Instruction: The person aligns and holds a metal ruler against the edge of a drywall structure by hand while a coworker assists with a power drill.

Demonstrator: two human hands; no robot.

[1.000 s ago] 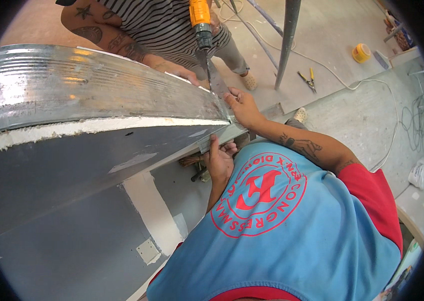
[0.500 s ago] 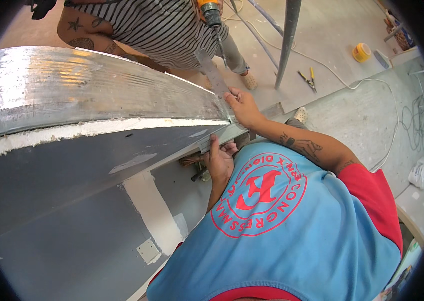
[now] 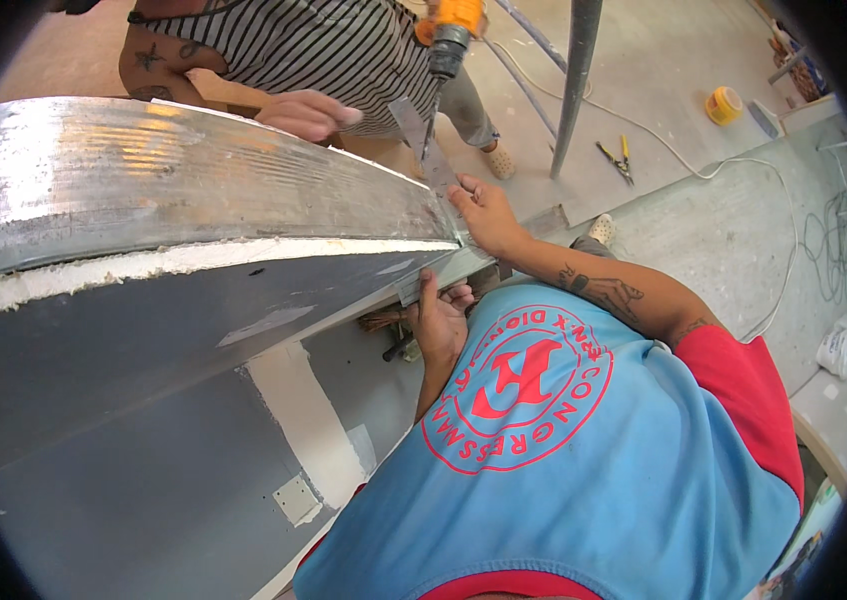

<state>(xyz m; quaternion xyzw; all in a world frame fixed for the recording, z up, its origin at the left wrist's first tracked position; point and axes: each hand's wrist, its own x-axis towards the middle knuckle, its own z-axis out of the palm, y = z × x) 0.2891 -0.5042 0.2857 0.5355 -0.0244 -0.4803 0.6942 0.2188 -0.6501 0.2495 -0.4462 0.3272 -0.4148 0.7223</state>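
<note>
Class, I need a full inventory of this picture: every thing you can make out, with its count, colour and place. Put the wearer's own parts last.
Curved metal band: 1, silver, upper left
Panel: 1, grey with rough white edge, below the band
Metal strip: 1, grey, near the band's right end
Drill: 1, orange and dark grey, top middle
Co-worker: 1, black-and-white striped top, beyond the band
Metal pole: 1 thick, grey, upper right; thinner ones beside it
Hand tool: 1, yellow and black, floor, right
Tub: 1, yellow, upper right
Cord: white, across the floor
Vest: 1, blue, lower middle
Left hand: 1, bare, below the band's right end
Right hand: 1, bare, holding the strip
</note>
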